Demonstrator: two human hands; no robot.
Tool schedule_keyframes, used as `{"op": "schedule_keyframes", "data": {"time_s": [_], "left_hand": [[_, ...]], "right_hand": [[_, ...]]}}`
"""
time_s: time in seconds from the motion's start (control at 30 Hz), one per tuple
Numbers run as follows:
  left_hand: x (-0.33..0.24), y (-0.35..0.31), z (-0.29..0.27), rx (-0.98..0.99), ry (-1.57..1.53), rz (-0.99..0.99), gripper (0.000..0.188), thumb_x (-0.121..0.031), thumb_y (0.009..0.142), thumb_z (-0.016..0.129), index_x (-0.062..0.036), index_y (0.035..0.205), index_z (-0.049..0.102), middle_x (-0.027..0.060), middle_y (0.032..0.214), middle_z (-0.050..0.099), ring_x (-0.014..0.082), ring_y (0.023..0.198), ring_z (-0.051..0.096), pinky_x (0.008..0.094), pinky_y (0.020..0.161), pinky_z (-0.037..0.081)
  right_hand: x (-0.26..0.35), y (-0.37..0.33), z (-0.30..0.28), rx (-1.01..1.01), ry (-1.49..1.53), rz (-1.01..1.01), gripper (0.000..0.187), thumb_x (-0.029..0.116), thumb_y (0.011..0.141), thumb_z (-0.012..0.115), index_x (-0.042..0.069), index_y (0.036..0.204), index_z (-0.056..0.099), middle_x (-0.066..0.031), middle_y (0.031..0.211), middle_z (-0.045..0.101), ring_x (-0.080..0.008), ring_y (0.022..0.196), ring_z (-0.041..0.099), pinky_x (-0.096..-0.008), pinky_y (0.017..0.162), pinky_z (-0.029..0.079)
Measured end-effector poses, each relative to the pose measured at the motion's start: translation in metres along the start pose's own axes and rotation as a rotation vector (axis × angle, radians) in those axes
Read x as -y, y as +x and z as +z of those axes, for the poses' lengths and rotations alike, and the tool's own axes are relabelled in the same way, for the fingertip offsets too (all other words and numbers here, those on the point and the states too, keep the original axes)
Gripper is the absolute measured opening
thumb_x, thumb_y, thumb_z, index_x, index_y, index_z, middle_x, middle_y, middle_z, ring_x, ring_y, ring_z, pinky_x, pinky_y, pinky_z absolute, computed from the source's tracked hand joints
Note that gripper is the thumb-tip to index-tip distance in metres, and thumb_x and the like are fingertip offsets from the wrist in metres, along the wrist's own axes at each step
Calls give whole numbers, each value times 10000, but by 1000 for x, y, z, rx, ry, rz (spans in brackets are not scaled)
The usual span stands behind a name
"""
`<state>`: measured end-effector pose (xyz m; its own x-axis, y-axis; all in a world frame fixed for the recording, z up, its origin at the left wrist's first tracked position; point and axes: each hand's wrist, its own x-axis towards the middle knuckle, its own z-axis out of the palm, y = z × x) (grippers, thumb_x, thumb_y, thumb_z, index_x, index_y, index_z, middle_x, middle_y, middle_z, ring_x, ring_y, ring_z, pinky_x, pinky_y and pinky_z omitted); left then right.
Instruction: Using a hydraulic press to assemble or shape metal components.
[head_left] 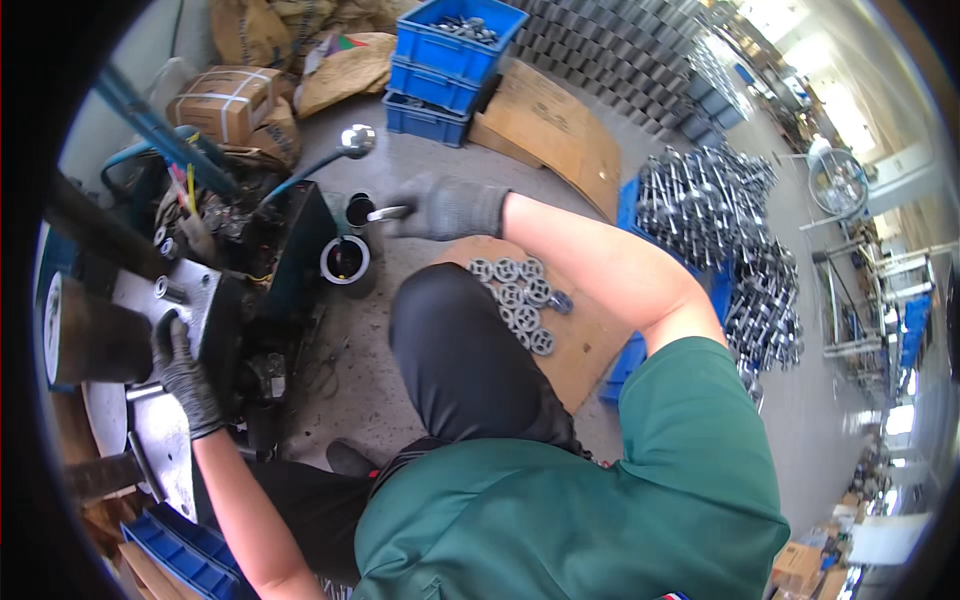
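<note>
My right hand (pixel 455 208), in a dark grey glove, is stretched forward past my knee and blurred by motion. From its closed fingers a short shiny metal part (pixel 389 213) sticks out to the left, above the dark cups on the floor. My left hand (pixel 186 385), gloved alike, lies at the edge of the machine's metal plate (pixel 205 285), fingers stretched out and apart. Its fingertips are just below a small upright metal bushing (pixel 170 290), which they do not visibly grip. Beside that hand stands a thick dark cylinder (pixel 95 330).
An open-topped round container (pixel 346 262) stands by the machine. Several ring-shaped metal parts (pixel 510 295) lie on cardboard (pixel 585 345) right of my knee. Heaped metal rods (pixel 710 210) fill blue crates farther right. Stacked blue bins (pixel 430 75) and a lamp (pixel 355 140) are ahead.
</note>
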<state>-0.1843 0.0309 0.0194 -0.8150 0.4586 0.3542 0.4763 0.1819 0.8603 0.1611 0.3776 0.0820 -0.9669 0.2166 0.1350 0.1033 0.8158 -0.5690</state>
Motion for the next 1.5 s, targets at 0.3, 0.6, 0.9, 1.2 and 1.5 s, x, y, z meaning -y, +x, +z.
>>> {"op": "schedule_keyframes", "data": {"time_s": [0.3, 0.6, 0.9, 1.2, 1.5], "left_hand": [[83, 28, -21, -81, 273, -103, 402, -352, 1036, 634, -19, 1259, 669, 112, 1166, 721, 221, 1045, 670, 348, 968, 497], [55, 14, -11, -146, 560, -32, 527, -441, 1019, 628, 14, 1283, 657, 177, 1194, 723, 282, 1068, 691, 382, 959, 520], [61, 12, -3, -174, 528, 9, 512, -431, 1020, 639, 26, 1251, 659, 150, 1122, 740, 236, 961, 716, 352, 894, 558], [55, 9, -2, -148, 779, 97, 490, -429, 1038, 595, 17, 1227, 666, 171, 1115, 742, 308, 992, 717, 409, 907, 544], [54, 10, -4, -166, 819, 112, 473, -416, 1036, 599, 13, 1223, 666, 187, 1177, 722, 340, 1065, 695, 420, 944, 528]], "right_hand": [[-130, -275, 60, -300, 10, 1064, 418, 458, 959, 684, 48, 1021, 732, -142, 851, 739, -256, 851, 740, -379, 788, 550], [-182, -425, 164, -1481, 869, 1456, 360, 409, 977, 696, 77, 872, 605, -120, 703, 697, -238, 504, 672, -371, 433, 572], [-255, -444, 159, -2000, 876, 1450, 328, 405, 1007, 651, 94, 932, 577, -106, 682, 651, -244, 483, 642, -373, 421, 552], [-285, -412, 139, -1094, 151, 1710, 563, 544, 971, 595, -1, 1014, 732, -249, 970, 741, -419, 1004, 701, -498, 905, 529], [-323, -390, 140, -1021, 32, 1649, 598, 584, 958, 622, -3, 1013, 727, -171, 888, 754, -301, 869, 729, -428, 826, 542]]}}
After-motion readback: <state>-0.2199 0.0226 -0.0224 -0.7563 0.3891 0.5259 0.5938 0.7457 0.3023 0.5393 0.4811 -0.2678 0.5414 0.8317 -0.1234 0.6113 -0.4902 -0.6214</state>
